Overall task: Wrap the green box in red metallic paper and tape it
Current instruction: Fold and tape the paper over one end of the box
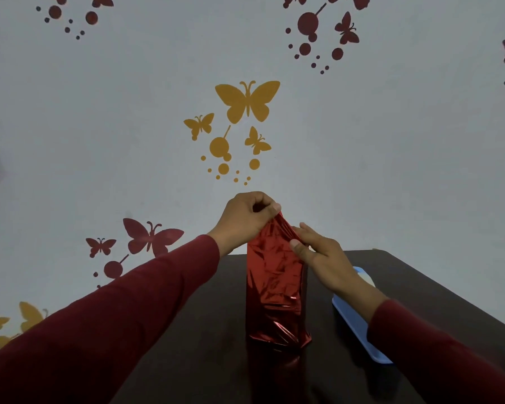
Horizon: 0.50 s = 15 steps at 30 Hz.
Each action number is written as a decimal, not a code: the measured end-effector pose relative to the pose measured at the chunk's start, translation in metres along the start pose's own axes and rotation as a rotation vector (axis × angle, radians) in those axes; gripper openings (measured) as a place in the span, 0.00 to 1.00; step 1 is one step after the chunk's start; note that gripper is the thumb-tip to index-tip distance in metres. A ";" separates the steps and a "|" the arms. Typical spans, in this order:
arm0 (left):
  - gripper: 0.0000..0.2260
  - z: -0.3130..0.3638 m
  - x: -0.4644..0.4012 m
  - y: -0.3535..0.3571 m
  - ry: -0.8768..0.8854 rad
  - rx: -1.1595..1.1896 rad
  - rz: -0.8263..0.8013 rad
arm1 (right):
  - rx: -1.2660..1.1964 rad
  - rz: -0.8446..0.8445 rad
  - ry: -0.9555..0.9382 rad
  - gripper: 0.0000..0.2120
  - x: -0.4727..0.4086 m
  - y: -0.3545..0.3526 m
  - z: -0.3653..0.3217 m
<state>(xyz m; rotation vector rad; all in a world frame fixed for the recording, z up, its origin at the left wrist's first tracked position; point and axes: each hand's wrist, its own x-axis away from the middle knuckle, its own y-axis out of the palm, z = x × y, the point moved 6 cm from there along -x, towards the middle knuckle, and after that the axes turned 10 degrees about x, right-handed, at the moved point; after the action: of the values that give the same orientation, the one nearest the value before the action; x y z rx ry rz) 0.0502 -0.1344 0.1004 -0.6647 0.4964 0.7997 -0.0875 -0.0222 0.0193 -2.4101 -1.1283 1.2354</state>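
Observation:
A tall box stands upright on the dark table [204,360], fully covered in red metallic paper [274,290]; no green shows. The paper's loose top end rises above the box. My left hand [245,220] pinches that top end between thumb and fingers at its highest point. My right hand [321,258] holds the paper's right upper side, thumb on the front and fingers behind it. The paper's bottom edge is crumpled against the table.
A light blue tray [356,328] lies on the table to the right of the box, partly under my right forearm. The table's back edge meets a white wall with butterfly stickers [247,100]. Both sleeves are dark red.

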 end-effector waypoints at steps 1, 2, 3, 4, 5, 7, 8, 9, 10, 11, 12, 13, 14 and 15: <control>0.07 0.001 -0.001 0.001 0.029 -0.018 -0.001 | -0.012 0.011 -0.003 0.16 0.000 0.000 0.001; 0.07 0.000 -0.002 0.002 0.033 -0.015 -0.006 | -0.023 0.017 -0.006 0.15 0.000 0.000 0.003; 0.08 -0.001 -0.003 0.002 0.017 0.008 -0.016 | -0.025 0.022 -0.007 0.15 0.000 -0.001 0.002; 0.09 -0.002 -0.004 0.003 -0.007 0.039 -0.031 | -0.023 0.028 -0.010 0.14 0.000 -0.002 0.003; 0.09 -0.003 -0.005 0.003 -0.020 0.064 -0.042 | -0.028 0.032 -0.010 0.15 0.000 -0.002 0.003; 0.10 -0.005 -0.005 0.005 -0.026 0.105 -0.033 | -0.065 0.030 -0.002 0.16 -0.002 -0.003 0.004; 0.10 -0.007 -0.005 0.006 -0.033 0.131 -0.020 | -0.081 0.030 -0.003 0.16 -0.004 -0.003 0.005; 0.10 -0.009 -0.004 0.007 -0.044 0.155 -0.005 | -0.086 0.031 -0.008 0.16 -0.005 -0.003 0.006; 0.10 -0.011 -0.003 0.009 -0.052 0.170 0.009 | -0.086 0.032 -0.013 0.15 -0.007 -0.002 0.007; 0.10 -0.013 -0.003 0.010 -0.051 0.178 0.017 | -0.087 0.037 -0.016 0.15 -0.007 -0.001 0.006; 0.10 -0.015 -0.003 0.011 -0.042 0.183 0.017 | -0.091 0.042 -0.018 0.15 -0.007 -0.001 0.006; 0.10 -0.015 -0.002 0.011 -0.023 0.182 0.006 | -0.105 0.045 -0.019 0.14 -0.007 -0.001 0.005; 0.10 -0.015 -0.003 0.012 -0.007 0.176 -0.011 | -0.129 0.047 -0.015 0.14 -0.007 -0.002 0.008; 0.10 -0.014 -0.003 0.013 -0.001 0.170 -0.035 | -0.166 0.043 -0.012 0.13 -0.006 -0.001 0.009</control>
<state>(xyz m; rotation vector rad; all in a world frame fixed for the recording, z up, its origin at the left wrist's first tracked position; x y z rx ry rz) 0.0357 -0.1393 0.0878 -0.5136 0.5438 0.7164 -0.0973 -0.0272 0.0183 -2.5630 -1.2331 1.2149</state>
